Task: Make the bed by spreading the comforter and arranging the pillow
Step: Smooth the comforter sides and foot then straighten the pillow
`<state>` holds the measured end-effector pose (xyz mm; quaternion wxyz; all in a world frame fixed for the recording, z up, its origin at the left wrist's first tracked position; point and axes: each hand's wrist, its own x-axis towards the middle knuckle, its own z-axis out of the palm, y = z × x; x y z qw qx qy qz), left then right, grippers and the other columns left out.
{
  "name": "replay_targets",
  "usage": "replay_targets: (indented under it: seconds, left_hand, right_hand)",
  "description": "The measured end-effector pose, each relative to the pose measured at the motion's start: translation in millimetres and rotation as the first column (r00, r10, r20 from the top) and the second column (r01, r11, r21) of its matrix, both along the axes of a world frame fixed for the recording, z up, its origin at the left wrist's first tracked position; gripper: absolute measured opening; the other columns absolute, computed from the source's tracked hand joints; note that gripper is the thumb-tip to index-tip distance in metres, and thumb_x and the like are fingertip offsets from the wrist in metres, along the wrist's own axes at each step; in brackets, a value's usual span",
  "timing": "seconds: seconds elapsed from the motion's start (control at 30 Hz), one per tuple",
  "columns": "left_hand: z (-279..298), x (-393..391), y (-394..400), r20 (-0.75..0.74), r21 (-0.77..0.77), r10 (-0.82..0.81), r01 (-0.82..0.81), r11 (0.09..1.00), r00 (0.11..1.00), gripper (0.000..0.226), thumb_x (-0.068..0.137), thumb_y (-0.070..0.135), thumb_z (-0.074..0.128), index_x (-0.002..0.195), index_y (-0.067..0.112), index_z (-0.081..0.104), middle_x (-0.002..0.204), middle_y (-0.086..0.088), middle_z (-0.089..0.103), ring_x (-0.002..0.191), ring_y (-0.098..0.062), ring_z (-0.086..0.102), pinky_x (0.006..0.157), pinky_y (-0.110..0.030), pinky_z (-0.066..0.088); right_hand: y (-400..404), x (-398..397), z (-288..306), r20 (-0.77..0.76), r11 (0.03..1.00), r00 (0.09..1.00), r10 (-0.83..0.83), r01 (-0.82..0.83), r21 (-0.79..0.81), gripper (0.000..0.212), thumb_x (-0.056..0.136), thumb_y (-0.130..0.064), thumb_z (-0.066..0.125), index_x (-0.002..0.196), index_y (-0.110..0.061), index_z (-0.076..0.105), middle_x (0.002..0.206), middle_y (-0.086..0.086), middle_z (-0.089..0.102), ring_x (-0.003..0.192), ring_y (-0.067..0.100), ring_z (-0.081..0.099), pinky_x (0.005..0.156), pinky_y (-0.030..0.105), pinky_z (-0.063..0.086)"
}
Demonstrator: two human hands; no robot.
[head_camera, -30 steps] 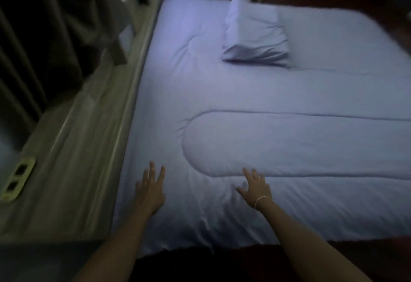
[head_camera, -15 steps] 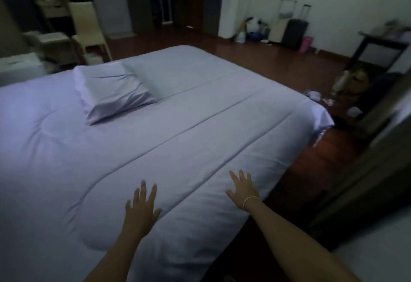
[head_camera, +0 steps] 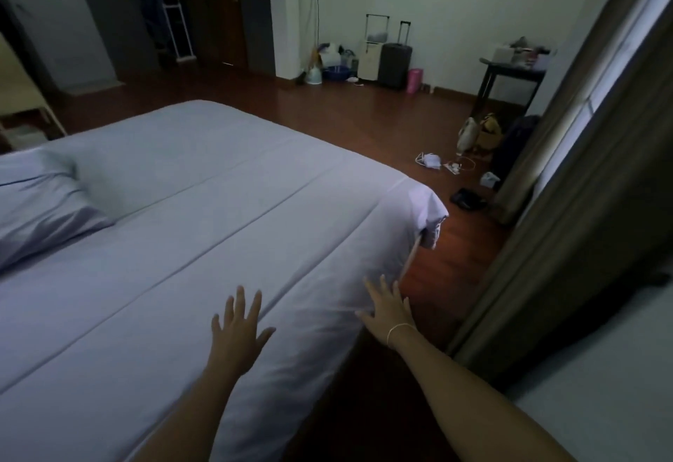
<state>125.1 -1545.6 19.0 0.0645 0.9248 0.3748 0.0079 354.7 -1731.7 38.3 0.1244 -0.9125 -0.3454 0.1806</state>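
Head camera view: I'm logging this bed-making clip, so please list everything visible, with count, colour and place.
comforter: one, pale lilac, spread flat over the bed, its corner hanging at the right
pillow: one, pale lilac, at the left edge on the comforter
suitcases: two, one dark and one pale, by the far wall
pink bin: one, right of the suitcases
dark side table: one, cluttered on top, far right
cables and small items: several, pale, on the wood floor
curtain: one, brown, along the right
left hand: fingers spread, flat on the comforter
right hand: fingers straight, at the comforter's near edge, thin band on the wrist
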Motion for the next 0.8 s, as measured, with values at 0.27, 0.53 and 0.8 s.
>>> replay_targets:
  seconds: [0.27,0.53,0.8]
  left_hand:
    - [34.0,169.8,-23.0,0.112,0.041,-0.187,0.184,0.982,0.976,0.057,0.096,0.044,0.040,0.146,0.018,0.030,0.158,-0.012,0.015,0.145,-0.029,0.017,0.115,-0.051,0.015]
    - [27.0,322.8,7.1,0.173,0.101,-0.265,0.251,0.963,0.948,0.028,0.089,0.023,0.060,0.116,0.015,0.062,0.132,-0.012,0.056,0.118,-0.029,0.056,0.103,-0.048,0.038]
    - [-19.7,500.9,42.3,0.178,-0.034,-0.223,0.233,0.972,0.958,0.031,0.091,0.026,0.056,0.120,0.017,0.059,0.134,-0.011,0.053,0.116,-0.031,0.055,0.101,-0.046,0.038]
  right_hand:
    - [-19.1,139.2,21.9,-0.036,0.986,0.996,-0.085,0.090,0.144,0.067,0.089,-0.052,0.052,0.148,-0.030,0.027,0.157,0.003,0.025,0.144,0.028,0.023,0.112,0.057,0.018]
    - [-14.7,255.6,29.2,-0.133,0.923,0.974,-0.185,0.219,0.316,0.047,0.087,-0.027,0.064,0.130,-0.013,0.055,0.129,0.014,0.058,0.117,0.034,0.055,0.097,0.034,0.044]
    - [24.6,402.8,28.4,-0.141,0.959,0.967,-0.213,0.235,0.159,0.040,0.089,-0.017,0.059,0.127,-0.006,0.054,0.130,0.016,0.058,0.121,0.034,0.052,0.098,0.033,0.039]
